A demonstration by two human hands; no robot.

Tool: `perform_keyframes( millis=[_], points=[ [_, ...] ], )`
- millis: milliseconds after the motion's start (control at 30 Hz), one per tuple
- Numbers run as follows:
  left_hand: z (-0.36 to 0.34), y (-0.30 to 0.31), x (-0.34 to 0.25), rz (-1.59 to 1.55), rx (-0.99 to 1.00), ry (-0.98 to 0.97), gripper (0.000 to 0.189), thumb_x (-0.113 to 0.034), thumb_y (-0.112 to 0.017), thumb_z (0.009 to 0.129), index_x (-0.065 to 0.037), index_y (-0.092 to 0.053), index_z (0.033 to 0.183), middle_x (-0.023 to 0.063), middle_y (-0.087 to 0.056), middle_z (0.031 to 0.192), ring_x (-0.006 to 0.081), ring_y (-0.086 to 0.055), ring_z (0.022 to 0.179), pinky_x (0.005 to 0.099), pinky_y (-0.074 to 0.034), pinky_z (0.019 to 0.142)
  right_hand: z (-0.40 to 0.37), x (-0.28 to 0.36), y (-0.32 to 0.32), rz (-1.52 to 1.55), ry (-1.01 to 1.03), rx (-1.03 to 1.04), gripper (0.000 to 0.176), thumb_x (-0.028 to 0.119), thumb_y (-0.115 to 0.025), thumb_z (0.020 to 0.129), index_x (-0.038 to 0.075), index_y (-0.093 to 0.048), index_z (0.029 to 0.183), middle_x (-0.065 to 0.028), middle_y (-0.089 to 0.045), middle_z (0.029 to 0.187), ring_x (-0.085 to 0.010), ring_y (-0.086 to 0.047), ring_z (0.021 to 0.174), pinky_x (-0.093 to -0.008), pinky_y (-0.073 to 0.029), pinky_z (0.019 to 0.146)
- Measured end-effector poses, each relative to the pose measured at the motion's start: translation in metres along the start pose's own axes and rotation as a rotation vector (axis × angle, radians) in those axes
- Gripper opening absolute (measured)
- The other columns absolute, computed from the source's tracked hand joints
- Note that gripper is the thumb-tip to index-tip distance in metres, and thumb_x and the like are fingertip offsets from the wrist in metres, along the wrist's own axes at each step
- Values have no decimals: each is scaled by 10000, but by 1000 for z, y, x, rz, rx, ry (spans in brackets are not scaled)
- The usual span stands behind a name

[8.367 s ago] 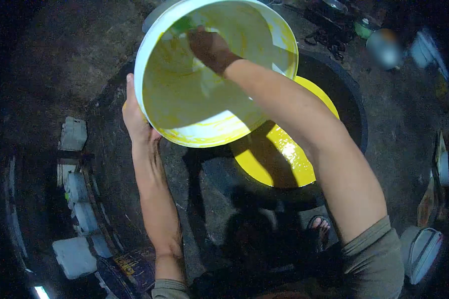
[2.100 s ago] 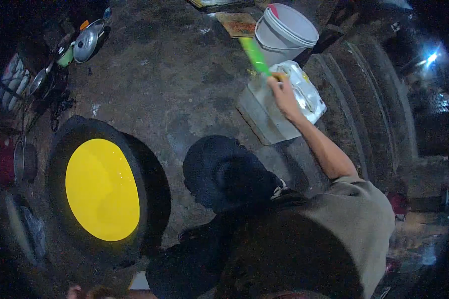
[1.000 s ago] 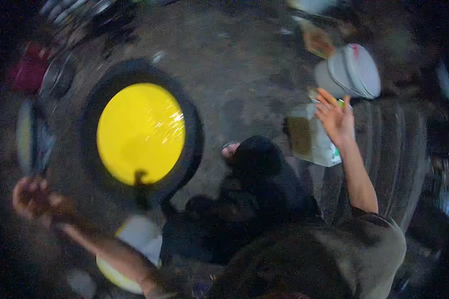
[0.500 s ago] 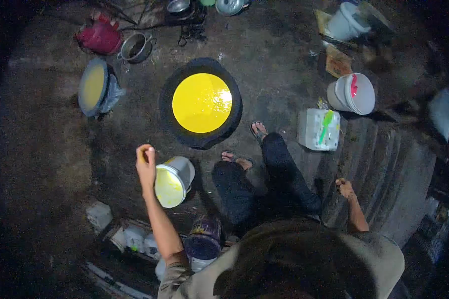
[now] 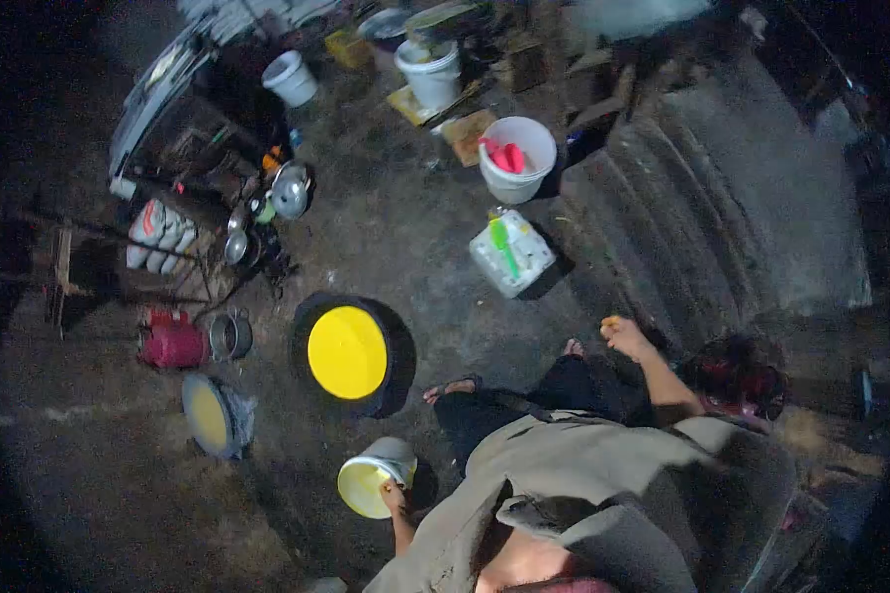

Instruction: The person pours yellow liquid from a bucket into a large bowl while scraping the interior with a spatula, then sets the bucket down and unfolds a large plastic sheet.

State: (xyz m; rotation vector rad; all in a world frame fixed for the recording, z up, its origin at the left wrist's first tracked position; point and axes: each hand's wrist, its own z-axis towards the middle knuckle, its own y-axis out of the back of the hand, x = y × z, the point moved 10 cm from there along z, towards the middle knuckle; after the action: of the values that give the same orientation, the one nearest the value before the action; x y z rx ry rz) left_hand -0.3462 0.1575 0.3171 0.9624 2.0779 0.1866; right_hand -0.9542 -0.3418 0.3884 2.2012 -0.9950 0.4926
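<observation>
Spread under everything, a dark, stained concrete floor (image 5: 435, 267), with broad grey steps (image 5: 722, 198) rising at the right. Filling the lower right, seen from straight above, a grey shirt (image 5: 603, 484) and dark trousers, two sandalled feet set on the floor beyond.

Left of the feet, a wide black pan (image 5: 301, 331) full of flat bright yellow liquid (image 5: 346, 353). Further left and lower, a round dish (image 5: 206, 415) with a pale yellowish face, tipped up on edge. Near the top, by the foot of the steps, a white bucket (image 5: 517, 183) standing upright with red things inside. Just below it, a white block (image 5: 524, 259) with a green brush (image 5: 502, 245) lying across its top. Below the pan and apart from it, a yellow-smeared bucket (image 5: 366, 482) tipped on its side, mouth turned to the lower left. Left of the pan, a red can (image 5: 173, 343) and a small metal pot (image 5: 230, 336) side by side.

Left hand (image 5: 397, 497) right at the tipped bucket's rim, touching it; too small and dark to tell whether closed on the rim or only laid against it. Right hand (image 5: 625, 336) out beside the right knee, well apart from every bucket, fingers loosely bent with nothing in them, yellow on the tips.
</observation>
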Motion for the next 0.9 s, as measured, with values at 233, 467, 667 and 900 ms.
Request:
perform_keyframes(
  millis=[233,467,667,900],
  points=[
    [-80,-162,-59,175,180,-276,200,-244,-607,921,-70,-522,869,54,-580,665,125,-528,537,282,-431,472,3,-275,71,969,-229,126,295,220,-637,918,14,-614,1127,-65,-603,757,-133,-580,584,-279,-467,513],
    [-79,-273,-148,178,225,-233,166,-220,-592,933,-66,-531,928,34,-561,642,113,-517,524,308,-445,471,65,-94,187,358,-50,-289,267,180,-678,876,-12,-653,1060,-100,-683,921,-190,-649,752,-351,-523,647],
    [-49,-315,-179,-185,150,-233,200,-236,-603,936,-78,-489,979,30,-501,633,133,-471,467,326,-432,442,145,117,188,396,214,28,401,177,-644,922,-13,-545,1260,-47,-632,956,-114,-571,730,-289,-481,640],
    [-73,-359,-179,-318,107,-272,189,-223,-596,959,-82,-472,935,53,-509,652,146,-478,497,317,-423,452,217,351,251,173,576,217,437,166,-666,892,16,-521,1276,-44,-627,927,-109,-575,744,-277,-485,641]
  ],
)
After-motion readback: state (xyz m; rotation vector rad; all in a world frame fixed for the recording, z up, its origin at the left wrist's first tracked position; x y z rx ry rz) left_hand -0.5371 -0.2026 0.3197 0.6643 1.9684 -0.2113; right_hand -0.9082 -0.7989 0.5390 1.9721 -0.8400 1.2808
